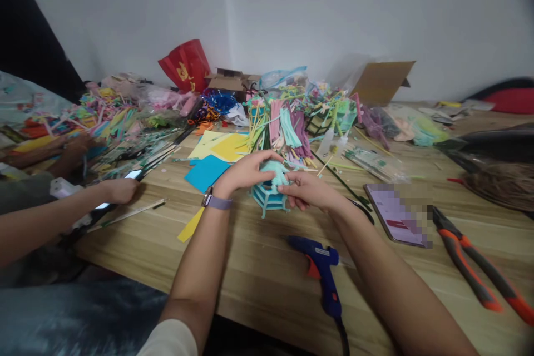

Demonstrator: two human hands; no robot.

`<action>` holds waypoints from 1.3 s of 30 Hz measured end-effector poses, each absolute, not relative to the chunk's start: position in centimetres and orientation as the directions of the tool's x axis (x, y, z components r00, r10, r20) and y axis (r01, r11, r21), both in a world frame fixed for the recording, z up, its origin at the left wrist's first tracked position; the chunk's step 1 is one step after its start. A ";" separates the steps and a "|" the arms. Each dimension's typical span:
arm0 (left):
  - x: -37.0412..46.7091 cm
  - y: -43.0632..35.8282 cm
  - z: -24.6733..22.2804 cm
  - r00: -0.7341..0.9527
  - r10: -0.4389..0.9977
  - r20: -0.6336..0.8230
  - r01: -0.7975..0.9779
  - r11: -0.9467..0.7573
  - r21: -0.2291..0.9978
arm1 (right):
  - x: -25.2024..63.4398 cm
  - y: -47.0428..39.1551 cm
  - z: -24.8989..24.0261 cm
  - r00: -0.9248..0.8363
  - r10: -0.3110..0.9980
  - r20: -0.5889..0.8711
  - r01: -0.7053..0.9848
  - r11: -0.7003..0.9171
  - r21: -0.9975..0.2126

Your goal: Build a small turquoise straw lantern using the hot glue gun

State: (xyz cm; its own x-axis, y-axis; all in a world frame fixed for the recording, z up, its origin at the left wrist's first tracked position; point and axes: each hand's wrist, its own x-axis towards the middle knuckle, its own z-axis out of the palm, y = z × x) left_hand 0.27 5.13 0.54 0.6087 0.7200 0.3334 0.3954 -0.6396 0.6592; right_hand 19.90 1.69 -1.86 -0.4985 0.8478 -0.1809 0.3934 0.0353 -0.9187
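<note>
Glue gun [322, 258] lies near, phone [387, 212] and pliers [462, 267] to its right; pipe cleaners [288, 129] crowd the far tabletop [258, 272] by a cardboard box [227, 84], contents hidden. Left hand [246, 171] and right hand [309, 189] both grasp a turquoise craft model [269, 199], mid-tabletop.

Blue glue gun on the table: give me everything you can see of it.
The glue gun has a blue, plastic-looking body, an orange-red trigger, a pale label on its side and a small reddish mark low on the handle. It lies on its side on the wood-look table, nozzle pointing left, handle toward the wearer. A dark cord leaves the handle and runs out of the picture's bottom edge. Neither hand touches it. Whether it is hot can't be told.
</note>
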 end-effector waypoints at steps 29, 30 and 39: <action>6.3 -0.3 -4.4 -0.256 0.899 0.356 0.572 -0.156 0.805 | 18.2 0.2 -1.4 -0.371 0.897 -0.242 0.486 -0.035 -0.873; 6.3 -0.3 -4.4 -0.254 0.899 0.357 0.569 -0.159 0.807 | 18.2 0.2 -1.5 -0.369 0.898 -0.240 0.485 -0.034 -0.874; 6.0 -0.1 -4.4 -0.244 0.906 0.347 0.556 -0.162 0.815 | 18.1 0.2 -1.8 -0.382 0.901 -0.205 0.482 0.005 -0.876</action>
State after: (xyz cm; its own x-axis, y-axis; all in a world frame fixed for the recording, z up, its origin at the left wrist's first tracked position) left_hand 5.98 -0.14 -4.42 -0.2439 0.9057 0.3466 0.5555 -0.1625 0.8155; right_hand 18.11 0.19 -1.76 -0.3822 0.9011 -0.2050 0.4821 0.0052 -0.8761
